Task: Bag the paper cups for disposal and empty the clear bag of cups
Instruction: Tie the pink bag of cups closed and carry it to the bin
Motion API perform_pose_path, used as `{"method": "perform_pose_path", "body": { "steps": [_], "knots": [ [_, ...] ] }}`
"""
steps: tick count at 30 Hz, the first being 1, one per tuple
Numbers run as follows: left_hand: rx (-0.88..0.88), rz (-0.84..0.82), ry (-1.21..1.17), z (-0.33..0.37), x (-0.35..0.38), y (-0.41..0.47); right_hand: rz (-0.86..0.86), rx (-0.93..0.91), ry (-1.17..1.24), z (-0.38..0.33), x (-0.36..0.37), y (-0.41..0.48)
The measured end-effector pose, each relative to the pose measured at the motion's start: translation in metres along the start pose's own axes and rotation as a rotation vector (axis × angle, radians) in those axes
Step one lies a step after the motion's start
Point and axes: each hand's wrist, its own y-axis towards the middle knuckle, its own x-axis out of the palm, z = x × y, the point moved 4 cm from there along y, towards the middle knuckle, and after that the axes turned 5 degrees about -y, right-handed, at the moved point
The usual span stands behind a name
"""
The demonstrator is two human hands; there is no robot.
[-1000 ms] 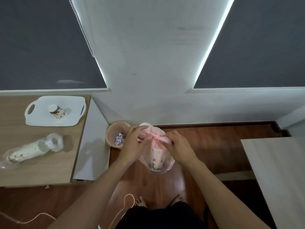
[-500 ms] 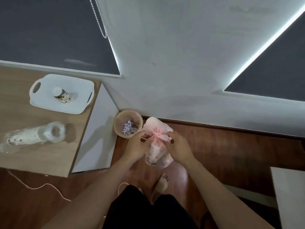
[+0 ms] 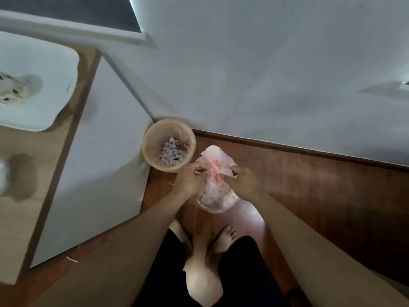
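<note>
A pink plastic bag [image 3: 215,196] holding paper cups hangs in front of me above the wooden floor, its neck gathered into a knot. My left hand [image 3: 190,180] pinches the bag's neck from the left. On the right side, my right hand [image 3: 245,182] grips the knot's loose ends. A spotted paper cup [image 3: 10,91] lies on a white tray [image 3: 44,69] on the table at far left. The clear bag of cups is out of view except for a blurred edge at the frame's left.
A round wicker bin [image 3: 168,145] with purple scraps inside stands on the floor against the wall, just left of the pink bag. The wooden table [image 3: 48,165] and its white side panel fill the left. My bare feet [image 3: 225,240] are below the bag.
The camera has moved closer and turned left, so the bin and bag look larger. Both hands stay on the bag's neck, which is pulled tighter into a knot.
</note>
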Motion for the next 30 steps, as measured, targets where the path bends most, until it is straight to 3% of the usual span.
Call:
{"method": "perform_pose_path", "body": {
  "steps": [9, 16, 23, 30],
  "knots": [
    [0.009, -0.065, 0.138, -0.104, 0.037, 0.135, -0.043, 0.125, 0.028, 0.065, 0.077, 0.145],
    [-0.022, -0.035, 0.214, -0.129, 0.042, 0.188, -0.044, 0.123, 0.013, 0.091, 0.110, 0.195],
    [-0.015, -0.023, 0.241, -0.127, 0.029, 0.171, -0.050, 0.033, 0.074, 0.085, 0.121, 0.178],
    [0.003, -0.049, 0.217, -0.068, -0.009, 0.086, -0.030, 0.001, 0.069, 0.043, 0.079, 0.094]
  ]
}}
